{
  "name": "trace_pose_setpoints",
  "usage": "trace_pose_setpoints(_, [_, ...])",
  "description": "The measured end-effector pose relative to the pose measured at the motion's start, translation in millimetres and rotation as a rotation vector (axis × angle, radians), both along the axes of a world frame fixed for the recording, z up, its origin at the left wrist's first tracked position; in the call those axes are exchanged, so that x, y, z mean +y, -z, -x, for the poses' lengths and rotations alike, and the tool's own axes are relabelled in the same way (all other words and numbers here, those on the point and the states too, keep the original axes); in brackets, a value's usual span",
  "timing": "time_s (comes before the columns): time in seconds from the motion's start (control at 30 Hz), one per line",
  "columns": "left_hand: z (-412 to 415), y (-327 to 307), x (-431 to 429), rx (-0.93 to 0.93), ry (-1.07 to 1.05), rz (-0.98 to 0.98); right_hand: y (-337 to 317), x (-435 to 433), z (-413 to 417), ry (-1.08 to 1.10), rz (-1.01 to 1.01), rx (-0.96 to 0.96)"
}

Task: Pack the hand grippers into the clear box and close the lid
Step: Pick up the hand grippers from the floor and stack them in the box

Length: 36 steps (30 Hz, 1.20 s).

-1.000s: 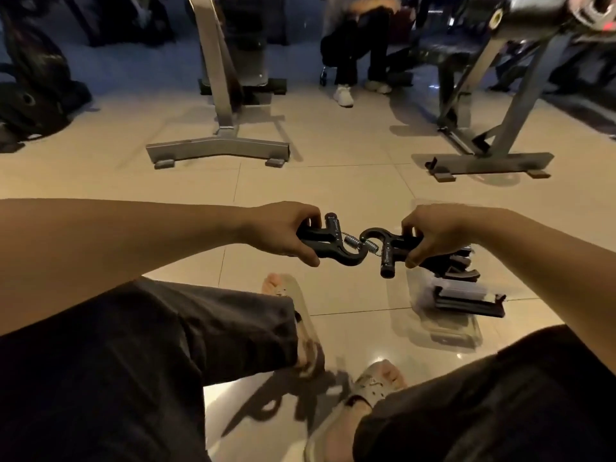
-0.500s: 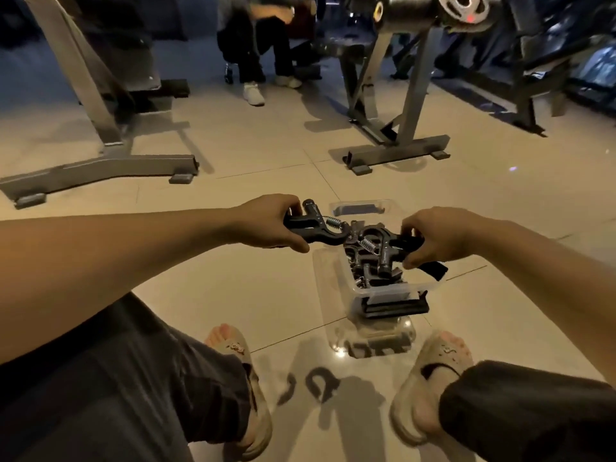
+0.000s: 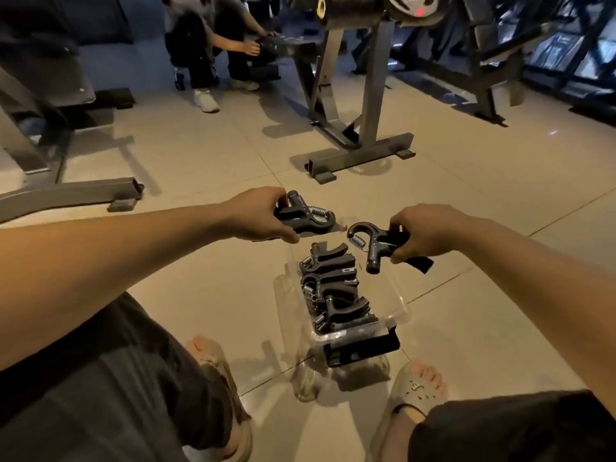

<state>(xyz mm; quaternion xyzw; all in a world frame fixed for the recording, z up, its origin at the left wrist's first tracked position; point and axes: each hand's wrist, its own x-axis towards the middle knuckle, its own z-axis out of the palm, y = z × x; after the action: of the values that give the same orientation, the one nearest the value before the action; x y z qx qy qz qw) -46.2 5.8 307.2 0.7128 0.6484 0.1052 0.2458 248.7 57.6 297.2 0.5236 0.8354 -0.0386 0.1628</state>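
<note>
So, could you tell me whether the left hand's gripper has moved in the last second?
Yes: the hand gripper in the left hand has gone from left of the clear box to over its far left corner.

One hand gripper [image 3: 305,217] in the left hand [image 3: 258,215], a second hand gripper [image 3: 376,243] in the right hand [image 3: 430,233]; one clear box [image 3: 395,296] holds several more, too tangled to count.

We are in a gym: at the top centre of the frame a steel stand [image 3: 371,95] carries a padded roller [image 3: 346,8] and a weight plate [image 3: 411,5]. Another machine's grey base [image 3: 66,195] lies at the left, and dark exercise machines [image 3: 493,45] fill the upper right. All stand on a pale tiled floor [image 3: 200,155], and at lower centre hand grippers [image 3: 333,288] fill a clear box [image 3: 398,305].
</note>
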Motion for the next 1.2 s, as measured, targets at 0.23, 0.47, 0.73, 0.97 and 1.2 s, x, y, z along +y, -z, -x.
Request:
trace_pose_setpoints(0.23, [31, 33, 46, 0.157, 0.003, 0.029, 53, 49, 22, -0.079, 0.079, -0.062])
trace_pose_setpoints(0.47, [48, 52, 87, 0.293, 0.037, 0.064, 90, 100, 23, -0.138, 0.026, -0.078])
trace_pose_setpoints(0.73, [50, 58, 118, 0.304, 0.033, 0.148, 121, 142, 55, -0.217, 0.061, -0.021])
trace_pose_setpoints(0.97, [52, 64, 118, 0.312, 0.034, 0.215, 144, 127, 64, -0.33, 0.104, 0.013])
trace_pose_setpoints(1.2, [50, 71, 113, 0.349, 0.078, 0.176, 181, 103, 78, -0.44, 0.082, -0.048])
